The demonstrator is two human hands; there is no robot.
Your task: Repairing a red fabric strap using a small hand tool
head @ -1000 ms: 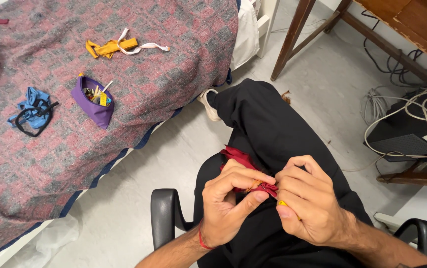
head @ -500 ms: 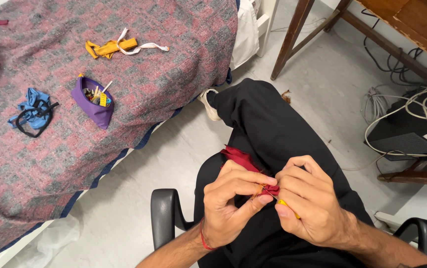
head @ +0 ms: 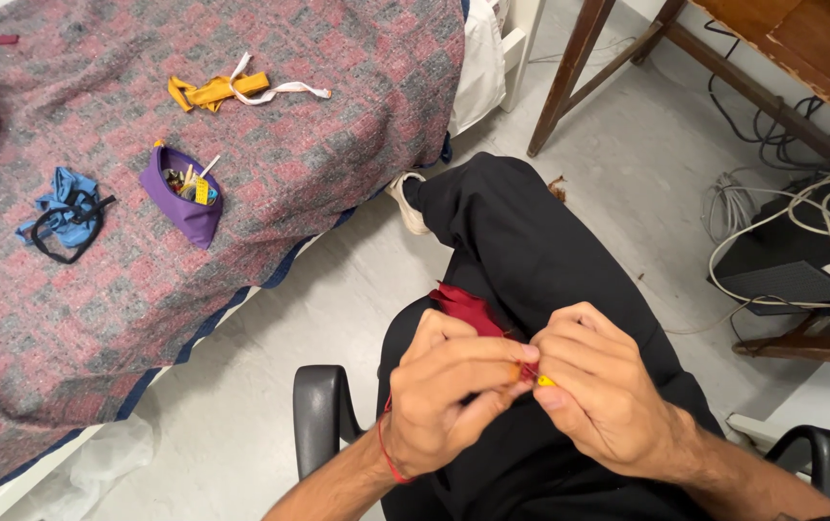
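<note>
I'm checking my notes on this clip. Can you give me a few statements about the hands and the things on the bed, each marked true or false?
1. Both hands, left hand and right hand, pinch a dark red cloth over the lap. True.
2. The purple pouch lies on the floor. False: it lies on the bed cover.
3. The yellow strap lies on the bed cover. True.
4. The blue cloth is in the left hand. False: it lies on the bed cover.

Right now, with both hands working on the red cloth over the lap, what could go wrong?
1. The small yellow piece is pinched only at the fingertips of the right hand; it might slip to the floor.
2. The left hand covers part of the red cloth, so the fingers may fumble there.
</note>
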